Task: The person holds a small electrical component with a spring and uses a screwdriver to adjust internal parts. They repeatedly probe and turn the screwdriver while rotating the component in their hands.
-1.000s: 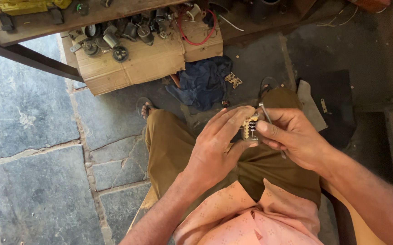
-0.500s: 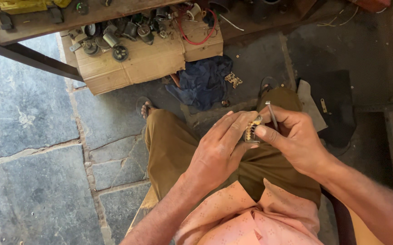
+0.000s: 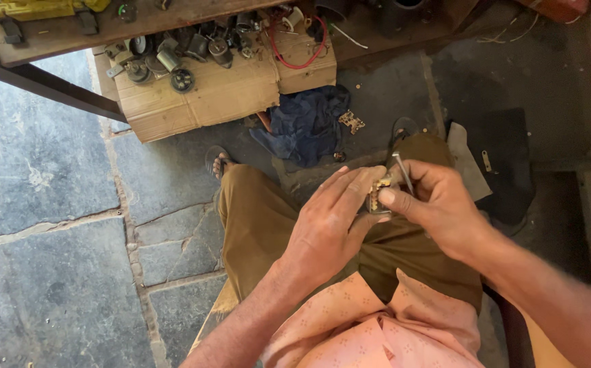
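Over the lap: small brass-coloured metal part point(image 3: 379, 195) held above the olive trousers point(image 3: 261, 225), between both hands.
Left hand point(image 3: 333, 228): closed on the part, fingers wrapped across its near side, steadying it.
Right hand point(image 3: 438, 208): closed, thumb pressed on the part's edge, thin metal pin tool point(image 3: 402, 172) pinched upright between the fingers.
Floor ahead: dark blue rag point(image 3: 309, 123), then a cardboard sheet point(image 3: 220, 95) with small mechanical parts along its far edge.
Doing it well, by judgement: keep left grip firm and still; guide tool tip with short, light strokes; keep part over lap to catch drops.
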